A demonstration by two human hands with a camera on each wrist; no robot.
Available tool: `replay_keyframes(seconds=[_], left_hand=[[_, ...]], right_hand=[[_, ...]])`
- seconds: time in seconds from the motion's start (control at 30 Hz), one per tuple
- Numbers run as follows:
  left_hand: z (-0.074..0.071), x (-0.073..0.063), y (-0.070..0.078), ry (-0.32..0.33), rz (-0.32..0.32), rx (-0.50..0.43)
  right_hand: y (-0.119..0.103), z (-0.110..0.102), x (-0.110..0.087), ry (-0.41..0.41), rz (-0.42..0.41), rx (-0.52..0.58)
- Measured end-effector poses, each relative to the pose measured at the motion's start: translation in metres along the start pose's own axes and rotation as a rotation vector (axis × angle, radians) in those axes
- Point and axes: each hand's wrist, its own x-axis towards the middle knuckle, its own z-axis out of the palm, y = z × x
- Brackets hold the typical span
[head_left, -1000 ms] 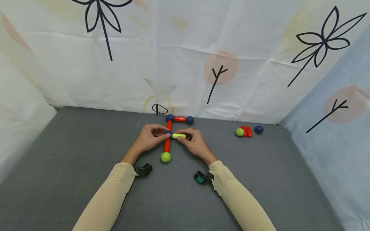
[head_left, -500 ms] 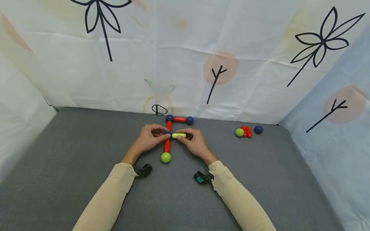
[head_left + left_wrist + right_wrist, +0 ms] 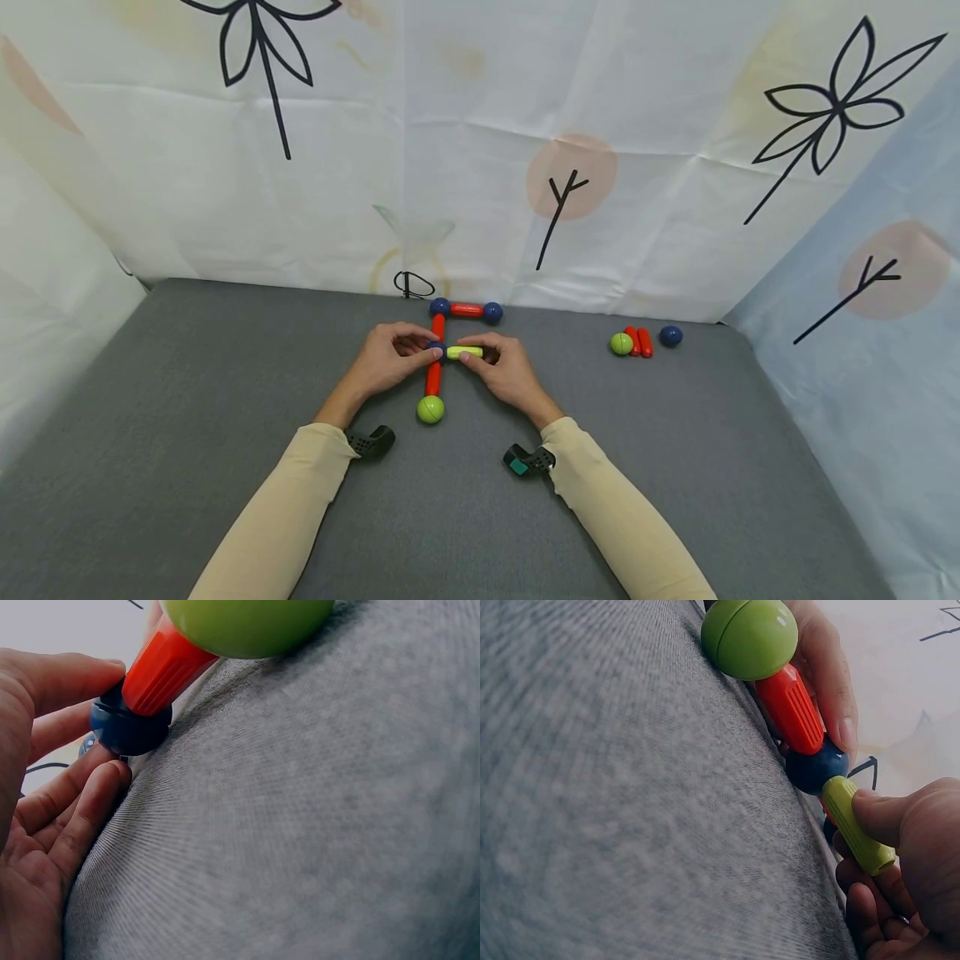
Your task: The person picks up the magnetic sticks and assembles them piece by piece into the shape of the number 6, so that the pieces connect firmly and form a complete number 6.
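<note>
A built shape of balls and rods lies on the grey surface. My left hand (image 3: 388, 358) pinches its middle blue ball (image 3: 817, 769) between thumb and fingers. With thumb and fingertips my right hand (image 3: 508, 371) grips a yellow-green rod (image 3: 859, 825), whose end touches that ball. A red rod (image 3: 433, 379) runs from the ball toward me to a green ball (image 3: 431, 409). Away from me, another red rod (image 3: 438, 326) leads to a blue corner ball (image 3: 440, 308). From there a red rod (image 3: 467, 310) reaches right to a blue end ball (image 3: 492, 313).
To the right lie a loose green ball (image 3: 621, 343), two red rods (image 3: 646, 342) side by side and a blue ball (image 3: 671, 336). A white printed cloth (image 3: 480, 225) stands behind the grey surface (image 3: 465, 533), close to the shape's far end.
</note>
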Motion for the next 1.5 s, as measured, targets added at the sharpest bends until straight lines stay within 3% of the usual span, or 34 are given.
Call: replay_keyframes(seconds=[0.6, 0.87, 1.0, 1.27, 1.5], left_hand=[[-0.002, 0.0, 0.002, -0.018, 0.0, 0.012], [-0.009, -0.008, 0.006, -0.056, 0.05, 0.048], [-0.015, -0.018, 0.008, -0.12, 0.088, 0.03], [-0.017, -0.035, 0.012, -0.371, 0.138, -0.055], [-0.013, -0.04, 0.012, -0.394, 0.135, -0.037]], right_hand=[[0.001, 0.001, 0.0, 0.003, -0.013, -0.068], [0.003, 0.001, 0.0, 0.009, -0.016, -0.074], [0.004, 0.001, 0.0, 0.01, -0.023, -0.071], [0.003, 0.0, -0.001, 0.002, -0.056, -0.06], [0.002, 0.0, -0.001, 0.003, -0.05, -0.053]])
